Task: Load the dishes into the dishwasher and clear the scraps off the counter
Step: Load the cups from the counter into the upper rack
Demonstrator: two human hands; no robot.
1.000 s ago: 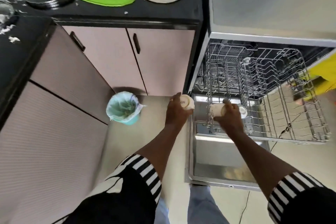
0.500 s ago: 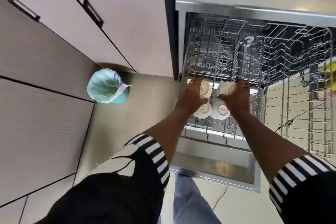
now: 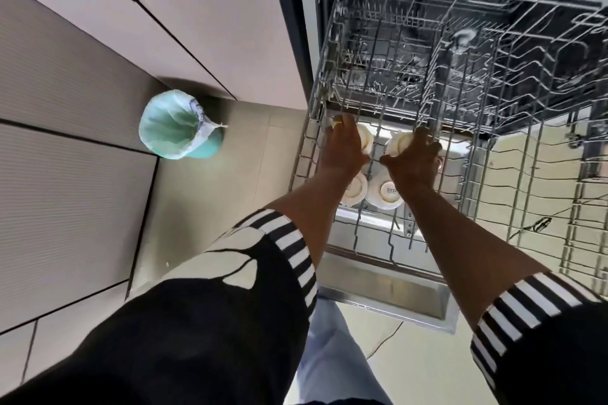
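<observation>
Head camera looks straight down onto the pulled-out wire rack [image 3: 304,145] above the open dishwasher door [image 3: 388,293]. The left hand [image 3: 343,149] is curled round a small white cup [image 3: 366,141], and the right hand [image 3: 415,162] is curled round a second white cup [image 3: 395,144]. Both cups are at the rack's left end, side by side with a row of tines between them. Just nearer the person, a cup with a printed base [image 3: 386,195] and its neighbour [image 3: 355,190] sit mouth down in the same rack.

The step in hand looks like seating this second pair behind the first. To do it well, I would keep each cup mouth down and lower it straight between the tine rows, lined up with the cup in front but not touching it, so nothing knocks or chips. The fingers cover much of both cups and the wires are blurred, so I cannot tell whether either rim already rests on the rack; it is worth feeling for firm contact before letting go. Releasing one hand at a time would help, lifting the fingers up and clear of the tines and not dragging sideways. A slight lean on each cup should stop water pooling on its base
</observation>
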